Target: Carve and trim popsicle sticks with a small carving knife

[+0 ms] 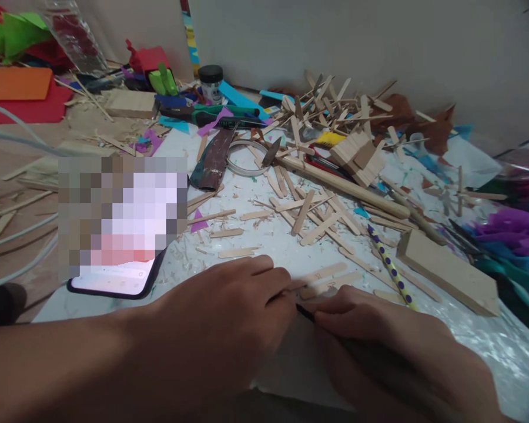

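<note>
Sticks (324,276) lie flat near the counter's front edge, pinned under the curled fingertips of my left hand (229,311). My right hand (379,335) is closed around a thin dark tool (305,312), its tip just beside those fingertips. If the sticks skid on the shavings, the tip could jab my fingers. The phone (114,282) sits at the counter's left edge.

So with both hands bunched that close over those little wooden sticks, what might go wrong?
The right hand seems to hold a thin dark tool whose tip points at the left hand; a slip could hurt the fingers. The flat sticks lie loose, so they may shift. The phone overhangs the board's edge and could get knocked.
</note>
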`<move>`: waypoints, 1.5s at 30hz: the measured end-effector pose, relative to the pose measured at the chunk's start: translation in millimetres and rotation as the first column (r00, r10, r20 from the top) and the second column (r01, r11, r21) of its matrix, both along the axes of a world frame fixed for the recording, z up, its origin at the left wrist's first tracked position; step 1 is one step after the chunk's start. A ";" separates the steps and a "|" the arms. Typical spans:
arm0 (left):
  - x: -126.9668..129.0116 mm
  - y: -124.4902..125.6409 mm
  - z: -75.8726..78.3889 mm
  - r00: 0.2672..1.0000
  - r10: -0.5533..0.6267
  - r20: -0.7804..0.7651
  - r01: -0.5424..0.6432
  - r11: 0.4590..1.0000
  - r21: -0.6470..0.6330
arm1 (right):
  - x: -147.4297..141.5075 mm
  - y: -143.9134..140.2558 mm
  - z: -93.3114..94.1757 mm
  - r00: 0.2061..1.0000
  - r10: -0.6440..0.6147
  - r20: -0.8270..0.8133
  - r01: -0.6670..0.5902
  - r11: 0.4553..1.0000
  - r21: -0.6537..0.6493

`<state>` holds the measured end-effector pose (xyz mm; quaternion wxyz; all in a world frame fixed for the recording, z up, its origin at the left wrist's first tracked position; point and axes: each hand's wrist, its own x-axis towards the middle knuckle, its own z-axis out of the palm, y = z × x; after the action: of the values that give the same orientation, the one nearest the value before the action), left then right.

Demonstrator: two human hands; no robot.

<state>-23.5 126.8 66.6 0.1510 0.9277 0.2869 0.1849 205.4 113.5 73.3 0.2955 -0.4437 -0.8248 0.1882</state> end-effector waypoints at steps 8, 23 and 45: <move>-0.4 -1.2 -4.1 0.999 -0.032 -0.004 0.032 0.996 0.080 | 14.6 8.8 1.7 0.984 -0.138 -0.109 0.100 0.951 -0.293; -4.4 2.1 -7.0 0.999 -0.046 0.003 0.045 0.997 0.064 | 15.7 5.4 2.1 0.888 -0.383 -0.253 0.236 0.854 -0.465; -2.5 -0.1 -8.1 0.993 0.121 0.008 -0.116 0.963 -0.244 | 11.6 14.0 9.2 0.994 -0.100 -0.044 0.068 0.879 -0.472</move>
<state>-26.0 126.6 58.5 0.2554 0.8813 0.3606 0.1678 217.0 127.5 82.5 0.2149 -0.5307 -0.7244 0.3840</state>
